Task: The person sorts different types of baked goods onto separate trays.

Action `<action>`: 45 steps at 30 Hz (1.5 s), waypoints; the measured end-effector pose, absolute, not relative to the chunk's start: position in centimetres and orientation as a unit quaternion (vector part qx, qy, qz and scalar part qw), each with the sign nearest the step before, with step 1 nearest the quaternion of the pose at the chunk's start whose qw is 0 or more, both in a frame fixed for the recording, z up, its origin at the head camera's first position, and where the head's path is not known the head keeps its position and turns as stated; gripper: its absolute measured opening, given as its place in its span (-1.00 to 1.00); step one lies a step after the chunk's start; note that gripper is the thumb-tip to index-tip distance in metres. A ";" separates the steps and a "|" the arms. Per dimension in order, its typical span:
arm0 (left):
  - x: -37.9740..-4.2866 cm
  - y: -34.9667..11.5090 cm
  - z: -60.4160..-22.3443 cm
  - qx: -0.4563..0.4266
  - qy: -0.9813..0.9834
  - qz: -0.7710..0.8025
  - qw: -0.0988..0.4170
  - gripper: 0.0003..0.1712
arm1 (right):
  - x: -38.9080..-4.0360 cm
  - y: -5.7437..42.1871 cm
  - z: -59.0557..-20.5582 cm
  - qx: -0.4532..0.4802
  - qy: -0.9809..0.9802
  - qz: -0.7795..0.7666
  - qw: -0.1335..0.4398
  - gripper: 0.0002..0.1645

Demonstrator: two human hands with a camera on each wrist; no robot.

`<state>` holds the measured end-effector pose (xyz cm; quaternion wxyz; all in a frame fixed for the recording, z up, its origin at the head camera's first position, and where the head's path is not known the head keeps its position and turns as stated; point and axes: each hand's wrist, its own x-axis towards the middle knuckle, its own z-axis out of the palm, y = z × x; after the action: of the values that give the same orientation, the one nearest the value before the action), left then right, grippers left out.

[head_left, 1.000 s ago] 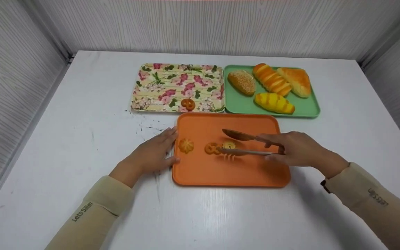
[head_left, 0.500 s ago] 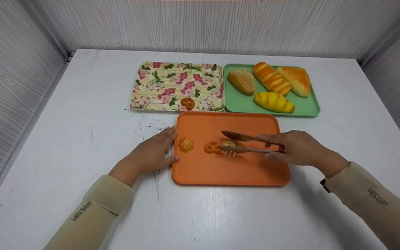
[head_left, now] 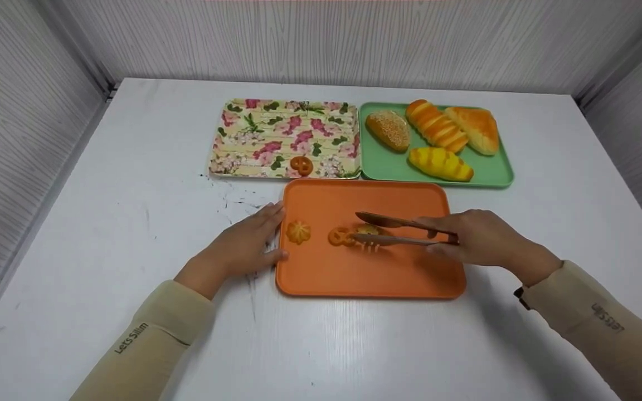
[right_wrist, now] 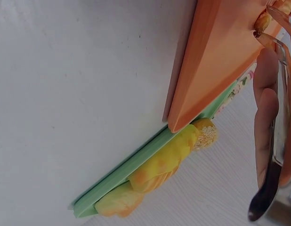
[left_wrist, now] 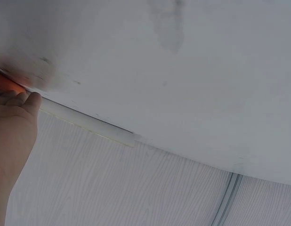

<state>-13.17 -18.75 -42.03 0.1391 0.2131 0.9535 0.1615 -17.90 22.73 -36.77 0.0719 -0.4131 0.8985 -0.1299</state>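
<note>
In the head view my right hand (head_left: 480, 236) holds metal tongs (head_left: 396, 240) over the orange tray (head_left: 326, 275). The two arms of the tongs stand apart, one tip on each side of a round cookie (head_left: 368, 229). The lower tip also overlaps a pretzel-shaped cookie (head_left: 340, 236) just left of it. A flower-shaped cookie (head_left: 298, 232) lies near the tray's left edge. My left hand (head_left: 248, 242) rests against that edge, fingers extended, thumb by the rim. In the right wrist view, my fingers lie along the tongs (right_wrist: 282, 52).
Behind the orange tray stands a floral tray (head_left: 265, 125) with a brown pretzel (head_left: 301, 166) near its front rim. To its right, a green tray (head_left: 377, 170) bears several breads, among them a yellow roll (head_left: 441, 164). White table (head_left: 310, 345) lies around them, with panels behind and at both sides.
The tongs' two tips have come slightly closer together around the round cookie. My left hand has stayed at the orange tray's edge, and the cookies lie where they were.
</note>
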 end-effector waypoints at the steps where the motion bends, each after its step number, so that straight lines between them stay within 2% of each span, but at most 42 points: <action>1: -13.2 -18.8 -42.0 0.213 0.953 0.163 0.138 -0.05 | -17.9 22.7 -36.7 -0.413 0.898 -0.132 0.072 -0.38; 19: -13.2 -18.6 -41.8 0.201 0.954 0.163 0.148 -0.04 | -17.9 22.5 -36.1 -0.389 0.907 -0.128 0.103 -0.36; 31: -13.1 -18.6 -41.9 0.203 0.956 0.159 0.143 -0.04 | -18.2 22.5 -35.7 -0.419 0.898 -0.108 0.083 -0.42; 45: -13.1 -18.8 -42.1 0.207 0.955 0.156 0.146 -0.03 | -18.6 22.1 -35.1 -0.405 0.903 -0.120 0.078 -0.43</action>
<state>-13.14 -18.78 -42.10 0.1462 0.2065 0.9548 0.1562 -18.62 22.06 -35.08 0.0779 -0.4049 0.9032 -0.1196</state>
